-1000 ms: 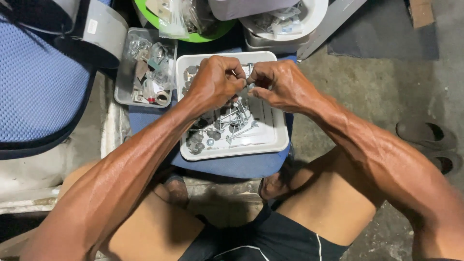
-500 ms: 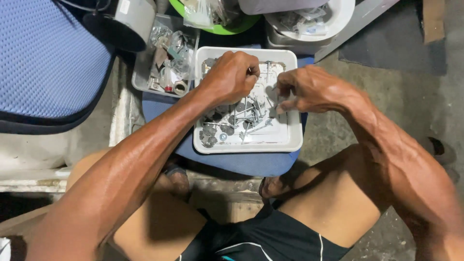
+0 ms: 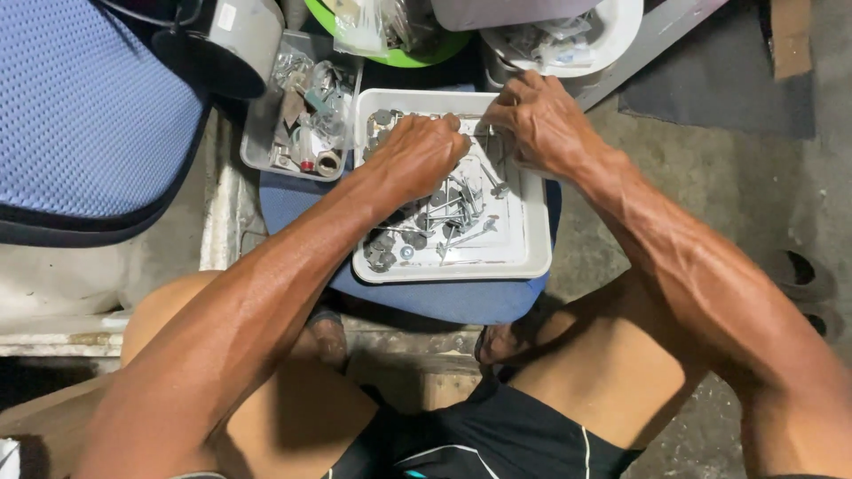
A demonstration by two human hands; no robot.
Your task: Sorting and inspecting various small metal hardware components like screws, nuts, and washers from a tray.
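I look down over my knees at a white tray resting on a blue stool, set close between my legs so both hands reach it without stretching. The tray holds a loose pile of screws with round washers on them, gathered mostly toward its left and middle; its raised rim keeps them from rolling off onto the concrete floor.

My left hand is low over the far left part of the tray, knuckles up, fingers curled in tight toward the palm. Something small seems pinched at the fingertips near the far rim, but the hand itself hides it, so I cannot tell what it grips. My right hand sits over the far right corner, fingers bent downward and close together, tips at the pile beside the left hand's. Whether it has hold of a screw I cannot tell; the back of the hand covers the fingertips. The two hands nearly meet at the far edge, which suits picking over small parts with both sets of fingers.

Just left of the white tray is a grey tray of mixed bits and small bags. Beyond lie a green bowl and a white tub, and a blue mesh chair stands to the left.
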